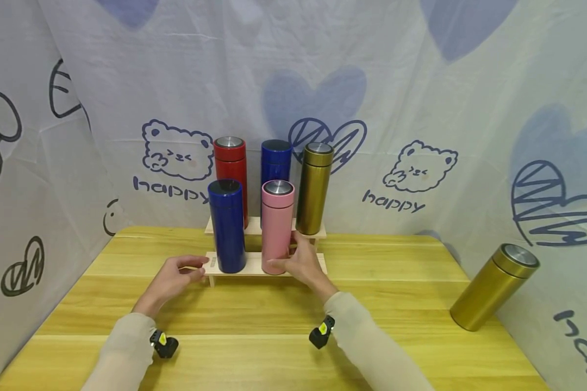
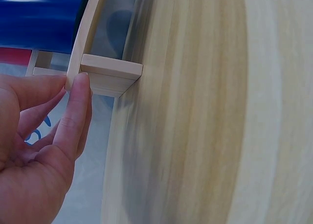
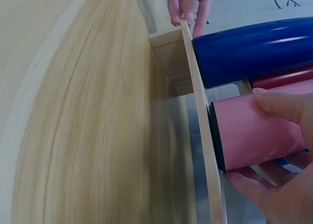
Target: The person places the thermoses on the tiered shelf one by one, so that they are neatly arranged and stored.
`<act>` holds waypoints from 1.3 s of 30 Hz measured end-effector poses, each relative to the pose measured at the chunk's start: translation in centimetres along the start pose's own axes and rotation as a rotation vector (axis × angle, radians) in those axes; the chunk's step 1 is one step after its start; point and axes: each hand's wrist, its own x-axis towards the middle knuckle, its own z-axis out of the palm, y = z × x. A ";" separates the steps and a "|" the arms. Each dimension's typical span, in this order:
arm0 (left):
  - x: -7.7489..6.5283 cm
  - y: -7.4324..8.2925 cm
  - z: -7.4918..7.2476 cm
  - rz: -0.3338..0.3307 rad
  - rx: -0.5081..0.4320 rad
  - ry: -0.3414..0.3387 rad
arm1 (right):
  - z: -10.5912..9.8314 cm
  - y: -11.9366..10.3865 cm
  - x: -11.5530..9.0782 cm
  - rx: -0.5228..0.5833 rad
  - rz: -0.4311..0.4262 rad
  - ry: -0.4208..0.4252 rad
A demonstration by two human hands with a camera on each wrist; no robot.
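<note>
A pink thermos flask (image 1: 276,231) stands upright on the lower step of a small two-tier wooden rack (image 1: 253,264). My right hand (image 1: 304,263) grips its lower part, with the thumb in front and the other fingers round the far side. At the rack's left end, my left hand (image 1: 173,281) pinches the edge of the lower board between thumb and fingers, as the left wrist view shows. Left of the pink flask, a dark blue flask (image 1: 229,233) stands on the same step. Its base sits near the board's front edge in the right wrist view.
On the upper step stand a red flask (image 1: 231,163), a second blue flask (image 1: 276,157) and a gold flask (image 1: 315,190). Another gold flask (image 1: 491,288) is on the wooden table (image 1: 244,347) at the far right. Printed cloth (image 1: 401,81) hangs behind the table.
</note>
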 end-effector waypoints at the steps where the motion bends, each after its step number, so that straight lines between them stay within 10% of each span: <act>1: 0.0 0.0 0.0 0.001 -0.001 0.001 | 0.0 0.0 0.0 -0.001 0.001 0.001; 39: -0.1 0.1 0.0 -0.007 0.006 -0.001 | 1.2 -0.1 0.5 -0.025 0.024 0.014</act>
